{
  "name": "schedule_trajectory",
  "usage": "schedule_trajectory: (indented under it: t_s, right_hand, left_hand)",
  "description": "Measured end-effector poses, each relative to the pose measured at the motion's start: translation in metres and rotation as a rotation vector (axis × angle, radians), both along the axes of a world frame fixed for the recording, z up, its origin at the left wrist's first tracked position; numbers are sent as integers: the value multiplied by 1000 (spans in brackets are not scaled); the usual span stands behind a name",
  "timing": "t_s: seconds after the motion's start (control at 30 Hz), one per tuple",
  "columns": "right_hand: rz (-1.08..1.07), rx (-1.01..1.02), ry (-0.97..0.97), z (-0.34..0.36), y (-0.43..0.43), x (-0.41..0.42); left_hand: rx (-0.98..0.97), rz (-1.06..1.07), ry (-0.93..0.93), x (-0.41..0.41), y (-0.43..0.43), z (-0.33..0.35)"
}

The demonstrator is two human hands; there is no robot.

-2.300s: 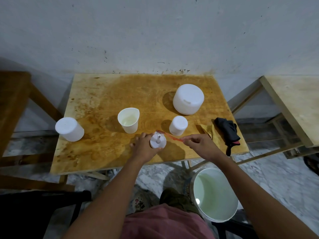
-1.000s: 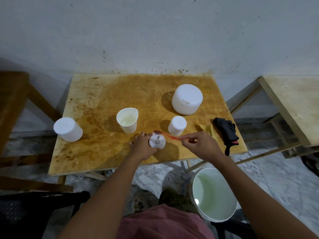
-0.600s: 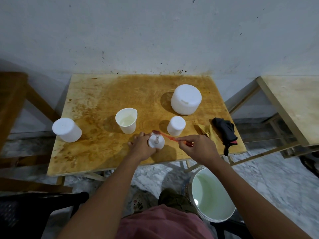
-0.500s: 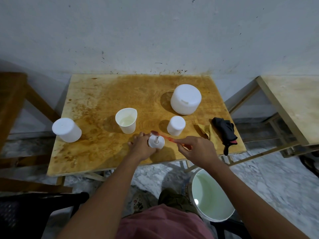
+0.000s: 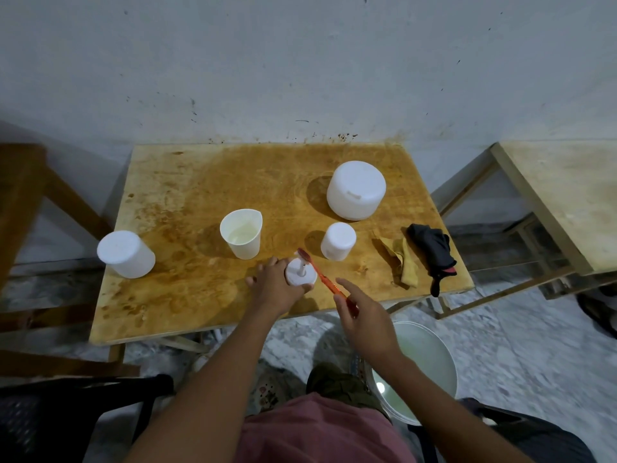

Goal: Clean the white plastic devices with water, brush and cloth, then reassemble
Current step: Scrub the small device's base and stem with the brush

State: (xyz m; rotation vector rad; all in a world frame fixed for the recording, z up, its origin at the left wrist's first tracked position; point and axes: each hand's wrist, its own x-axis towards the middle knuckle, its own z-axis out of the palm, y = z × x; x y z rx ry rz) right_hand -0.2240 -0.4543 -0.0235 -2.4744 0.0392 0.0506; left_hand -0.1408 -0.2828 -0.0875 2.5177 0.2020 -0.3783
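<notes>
Here, seen from above, a stained wooden table (image 5: 200, 182) stands against a grey wall. A person sits at its near edge, both bare arms reaching forward. On the floor by the right knee is a white bucket (image 5: 445, 352) holding water.

At the back right of the table sits a large white tub (image 5: 356, 190), turned upside down. At the far left, well apart, stands a white container (image 5: 125, 253). In the middle is an open white cup (image 5: 241, 233) with a little liquid in it. A small white cylinder (image 5: 338, 241) stands just in front of the tub. Near the right edge a black cloth (image 5: 432, 250) and a yellow cloth (image 5: 402, 259) lie crumpled side by side.

The left hand (image 5: 273, 289) curls its fingers round a round white part (image 5: 300, 274), a disc with a short stem pointing up, and holds it at the table's front edge. The right hand (image 5: 365, 319) pinches the handle of a red toothbrush (image 5: 322, 279), forefinger stretched out. The bristle end lies at the disc's far edge, beside the stem.

Judging by this, the work is at the brushing step on one part. The pieces stand separately and both cloths lie unused, so wiping and reassembly appear to remain. Whether the other pieces are already washed cannot be told.
</notes>
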Motion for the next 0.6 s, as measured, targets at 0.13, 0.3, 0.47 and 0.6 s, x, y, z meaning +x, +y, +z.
schedule_trajectory:
  t_s: [0.13,0.3,0.47,0.6]
  right_hand:
    - [-122,306,85,4,25,-17]
    - [-233,458,176,2,40,-27]
    - [-270,473,159,-9,48,-31]
    - [-270,495,154,-12,48,-31]
  left_hand:
    - [-23,104,-63,-5,-9,-4]
    - [-56,237,-132,-9,-21,-8]
    - [-31,269,-155,-10,-25,-9]
    - [-9,267,-168,-11,-26,-11]
